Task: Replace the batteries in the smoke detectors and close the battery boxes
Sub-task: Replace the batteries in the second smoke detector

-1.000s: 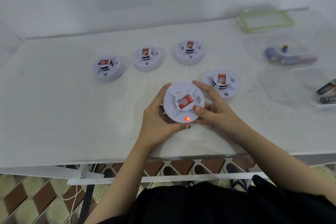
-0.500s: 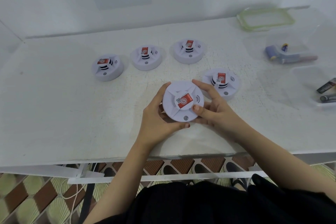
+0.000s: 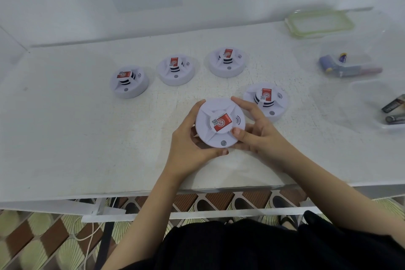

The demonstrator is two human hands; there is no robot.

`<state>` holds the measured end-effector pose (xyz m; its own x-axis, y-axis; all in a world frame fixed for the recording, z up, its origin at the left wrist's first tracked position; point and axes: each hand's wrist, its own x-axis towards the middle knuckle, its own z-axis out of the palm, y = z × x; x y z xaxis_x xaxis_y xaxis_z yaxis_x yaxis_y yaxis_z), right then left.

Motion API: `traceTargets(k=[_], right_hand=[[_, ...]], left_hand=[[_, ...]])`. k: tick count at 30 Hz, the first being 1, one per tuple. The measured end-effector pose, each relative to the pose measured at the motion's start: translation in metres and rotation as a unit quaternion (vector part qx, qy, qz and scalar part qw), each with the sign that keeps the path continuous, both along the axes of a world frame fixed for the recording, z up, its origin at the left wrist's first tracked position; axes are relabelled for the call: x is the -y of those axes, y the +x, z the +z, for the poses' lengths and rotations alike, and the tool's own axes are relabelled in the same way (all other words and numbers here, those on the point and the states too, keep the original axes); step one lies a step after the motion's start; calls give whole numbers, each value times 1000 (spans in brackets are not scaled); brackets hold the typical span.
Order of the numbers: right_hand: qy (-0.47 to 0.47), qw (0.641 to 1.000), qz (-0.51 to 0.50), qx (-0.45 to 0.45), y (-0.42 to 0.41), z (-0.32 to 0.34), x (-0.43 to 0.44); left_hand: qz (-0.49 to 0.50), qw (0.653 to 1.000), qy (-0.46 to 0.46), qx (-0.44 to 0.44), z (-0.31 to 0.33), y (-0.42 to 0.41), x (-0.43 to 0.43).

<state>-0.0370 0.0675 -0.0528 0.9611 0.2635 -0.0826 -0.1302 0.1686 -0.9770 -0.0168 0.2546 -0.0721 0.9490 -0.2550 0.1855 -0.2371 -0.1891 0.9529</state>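
Gripped face-up between left hand and right hand: near smoke detector, seemingly closed. Farther on tabletop, four detectors; battery status untellable.

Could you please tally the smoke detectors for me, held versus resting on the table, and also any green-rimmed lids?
Held smoke detector: 1
Smoke detectors on the table: 4
Green-rimmed lid: 1
Total: 6
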Motion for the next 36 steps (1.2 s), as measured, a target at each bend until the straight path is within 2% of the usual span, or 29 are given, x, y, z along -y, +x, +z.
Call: traceTargets(k=[36], right_hand=[[9, 1000, -11, 1, -1, -3, 0]], left_hand=[[-4, 1000, 1, 8, 3, -1, 1]])
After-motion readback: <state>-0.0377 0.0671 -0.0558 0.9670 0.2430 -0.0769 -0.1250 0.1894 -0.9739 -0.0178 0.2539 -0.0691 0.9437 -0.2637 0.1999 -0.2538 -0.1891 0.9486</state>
